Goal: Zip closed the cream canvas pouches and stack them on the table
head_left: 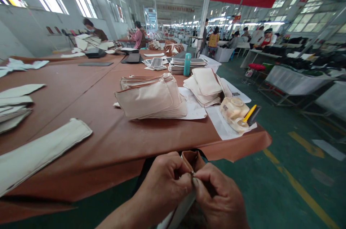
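Just off the table's front edge, my left hand (164,182) and my right hand (217,194) meet with fingertips nearly touching. Both pinch the edge of a folded piece (193,159), brown on the inside, with a pale strip hanging below between my wrists. What lies exactly between the fingertips is too small to tell. On the brown-covered table (108,135), a stack of cream fabric pieces (147,99) stands beyond my hands. A long pale piece (54,149) lies to the left.
More cream pieces (205,86) lie at the right beside a teal bottle (187,64). A plastic-wrapped tub (234,110) with a yellow-handled brush (250,113) sits at the right corner. Pale pieces (16,106) lie far left. Several people work in the background.
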Tool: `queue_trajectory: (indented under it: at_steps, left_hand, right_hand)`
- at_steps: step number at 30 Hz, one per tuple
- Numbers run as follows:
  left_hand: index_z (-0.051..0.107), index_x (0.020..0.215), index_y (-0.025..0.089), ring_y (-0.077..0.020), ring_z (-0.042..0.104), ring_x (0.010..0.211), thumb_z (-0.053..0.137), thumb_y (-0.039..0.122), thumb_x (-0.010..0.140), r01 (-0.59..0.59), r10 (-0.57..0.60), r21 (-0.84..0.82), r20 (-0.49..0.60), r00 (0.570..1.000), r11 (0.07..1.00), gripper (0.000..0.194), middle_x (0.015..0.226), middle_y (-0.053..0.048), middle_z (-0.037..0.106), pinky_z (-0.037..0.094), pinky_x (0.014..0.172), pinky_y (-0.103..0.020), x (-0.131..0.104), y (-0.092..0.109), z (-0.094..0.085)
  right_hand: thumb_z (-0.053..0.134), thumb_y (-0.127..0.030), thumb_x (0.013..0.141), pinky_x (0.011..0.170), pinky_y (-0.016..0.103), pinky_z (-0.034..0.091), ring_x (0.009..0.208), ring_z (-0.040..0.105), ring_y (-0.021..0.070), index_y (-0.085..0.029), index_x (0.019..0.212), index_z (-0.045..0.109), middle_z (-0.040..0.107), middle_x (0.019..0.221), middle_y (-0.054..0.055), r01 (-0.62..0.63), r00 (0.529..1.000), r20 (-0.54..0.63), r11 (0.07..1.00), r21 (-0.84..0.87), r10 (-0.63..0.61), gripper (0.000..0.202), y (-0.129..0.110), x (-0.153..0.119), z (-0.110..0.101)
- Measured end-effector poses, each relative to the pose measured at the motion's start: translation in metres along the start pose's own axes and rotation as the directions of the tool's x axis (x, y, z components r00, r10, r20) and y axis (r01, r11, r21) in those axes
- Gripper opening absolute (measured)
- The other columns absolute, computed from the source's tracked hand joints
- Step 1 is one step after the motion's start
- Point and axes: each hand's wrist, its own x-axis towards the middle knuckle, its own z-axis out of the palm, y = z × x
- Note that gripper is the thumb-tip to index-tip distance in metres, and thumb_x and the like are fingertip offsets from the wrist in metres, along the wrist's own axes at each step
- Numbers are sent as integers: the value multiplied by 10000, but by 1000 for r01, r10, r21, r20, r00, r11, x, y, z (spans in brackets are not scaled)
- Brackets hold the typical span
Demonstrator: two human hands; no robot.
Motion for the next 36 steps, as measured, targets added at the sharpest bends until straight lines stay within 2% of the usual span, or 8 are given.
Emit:
queue_trajectory:
  at_steps: [4,7,12,17,23,27,32,36]
  left_hand:
    - [609,610,145,-74,397,500,490,69,676,39,-37,-65,26,999,997,156,541,54,502,307,458,-160,0,-5,2]
    - [597,633,147,-70,373,494,507,91,698,45,-35,-134,77,996,990,124,530,63,476,313,467,-160,2,-14,5]
    - [556,658,151,-86,450,567,516,78,732,-41,79,-205,183,980,978,111,627,36,536,373,537,-172,10,-29,1]
    - [635,980,165,-185,541,1025,612,81,752,-375,413,-179,285,865,910,244,1095,-45,595,408,936,-270,29,-24,-25]
    - [666,1006,171,-193,583,925,633,358,860,-483,396,-52,653,646,874,239,983,-30,649,421,894,-285,58,-17,-35]
    - [657,865,145,-116,525,667,681,423,813,-454,297,35,712,636,890,284,786,4,595,411,590,-187,61,-19,-35]
    - [657,868,129,-84,462,594,626,372,860,-360,221,31,741,635,932,245,716,21,550,341,505,-165,55,-4,-44]
    - [653,846,120,-90,475,649,629,286,851,-404,269,47,674,688,914,168,741,22,549,362,558,-162,56,18,-52]
  right_hand:
    - [597,-174,773,492,195,384,515,495,107,-173,664,625,555,587,-18,-256,965,4,946,197,260,113,-5,-1,3]
    - [607,-243,781,399,180,266,408,358,71,-177,656,571,448,474,-65,-518,846,183,691,504,501,146,-5,-1,5]
    - [668,-297,761,377,172,190,363,290,45,-183,669,521,450,464,-83,-562,796,379,345,751,472,208,7,-1,10]
    - [623,-181,759,448,176,301,471,385,69,-159,641,559,496,548,-50,-502,859,278,603,620,430,136,9,1,3]
    - [561,-83,750,549,197,387,576,501,105,-179,659,560,538,630,-29,-112,993,64,958,263,98,133,1,9,-10]
    - [545,-65,771,584,215,398,607,506,114,-196,720,554,523,672,-25,105,990,73,980,171,-119,140,3,17,-26]
    - [497,-202,883,828,301,472,955,580,200,-227,1075,549,586,1023,50,-180,973,209,884,431,96,201,5,29,-40]
    - [559,-261,883,817,320,487,924,601,215,-205,1078,547,613,1004,60,-279,912,407,804,525,50,203,1,32,-28]
